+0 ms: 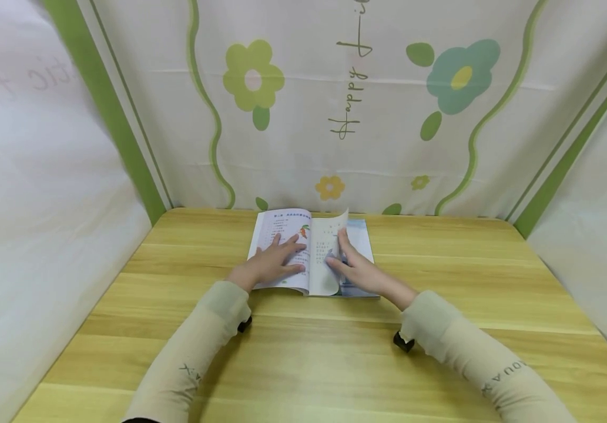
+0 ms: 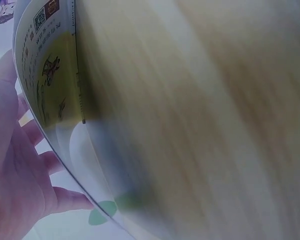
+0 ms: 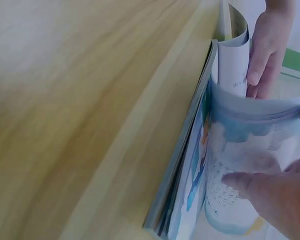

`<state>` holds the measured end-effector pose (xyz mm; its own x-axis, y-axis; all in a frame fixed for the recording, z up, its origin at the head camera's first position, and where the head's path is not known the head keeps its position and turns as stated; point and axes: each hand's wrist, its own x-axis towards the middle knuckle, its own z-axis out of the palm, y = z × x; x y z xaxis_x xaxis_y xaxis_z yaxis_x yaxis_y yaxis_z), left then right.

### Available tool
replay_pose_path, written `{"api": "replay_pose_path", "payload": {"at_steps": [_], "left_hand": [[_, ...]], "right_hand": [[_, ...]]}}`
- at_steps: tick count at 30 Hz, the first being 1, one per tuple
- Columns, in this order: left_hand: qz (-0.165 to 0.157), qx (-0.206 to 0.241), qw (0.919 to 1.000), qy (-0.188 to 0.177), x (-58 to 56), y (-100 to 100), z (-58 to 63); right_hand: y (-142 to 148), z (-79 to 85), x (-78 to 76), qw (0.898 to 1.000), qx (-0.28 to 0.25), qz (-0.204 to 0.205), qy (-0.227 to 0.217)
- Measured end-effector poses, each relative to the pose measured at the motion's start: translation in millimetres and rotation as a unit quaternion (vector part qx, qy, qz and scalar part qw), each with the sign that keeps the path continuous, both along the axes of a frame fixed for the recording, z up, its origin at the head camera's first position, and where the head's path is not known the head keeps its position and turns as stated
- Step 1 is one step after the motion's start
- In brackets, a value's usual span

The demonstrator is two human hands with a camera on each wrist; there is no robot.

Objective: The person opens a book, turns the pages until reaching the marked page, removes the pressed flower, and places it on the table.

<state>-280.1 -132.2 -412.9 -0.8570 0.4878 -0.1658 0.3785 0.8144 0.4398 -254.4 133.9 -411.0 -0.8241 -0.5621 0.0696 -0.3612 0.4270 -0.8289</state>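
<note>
Nearest, the left sleeve [image 1: 176, 364] and right sleeve [image 1: 488, 352] reach in over the table [image 1: 314, 364] from its near side, and that low approach suits the work so long as the cuffs hang clear of the paper. Beyond them the open book [image 1: 364, 238] lies by the table's far edge, around its middle and a little toward the far left corner. The left hand [image 1: 271, 264] is spread over the left page [image 1: 268, 232], fingers apart; since that side bows up at its lower edge, pressure nearer the spine would probably steady it better. The right hand [image 1: 361, 270] has thumb and forefinger apart and fairly straight against a raised leaf [image 1: 321, 282], whose outer edge curls upward, highest at the far corner; whether more than one sheet is lifted I cannot tell, so a light rub of the thumb would be a sensible check. A smooth arc toward the table's left edge, guided along the outer margin, should spare the paper a crease. Farthest off, past the table's far edge, hangs a flowered curtain [image 1: 303, 147]
</note>
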Motion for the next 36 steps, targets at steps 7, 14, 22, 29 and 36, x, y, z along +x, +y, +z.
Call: {"api": "replay_pose_path", "payload": {"at_steps": [7,14,22,29,36], "left_hand": [[-0.002,0.018,0.9998,0.002,1.4,1.6,0.0],[-0.002,0.023,0.9997,0.009,0.9,1.1,-3.6],[0.011,0.032,0.9994,0.006,-0.4,-1.5,-3.4],[0.029,0.065,0.9974,0.011,-0.7,-2.2,-2.1],[0.036,0.127,0.9902,0.046,-3.7,-1.3,-1.7]], "right_hand": [[-6.6,0.9,2.8,0.996,0.062,0.034,0.058],[-11.4,3.2,2.4,0.989,0.113,0.032,0.088],[-11.6,2.6,2.0,0.988,0.133,0.018,0.078],[-16.7,2.5,1.8,0.988,0.132,0.010,0.079],[-26.6,4.1,3.8,0.984,0.148,0.026,0.092]]}}
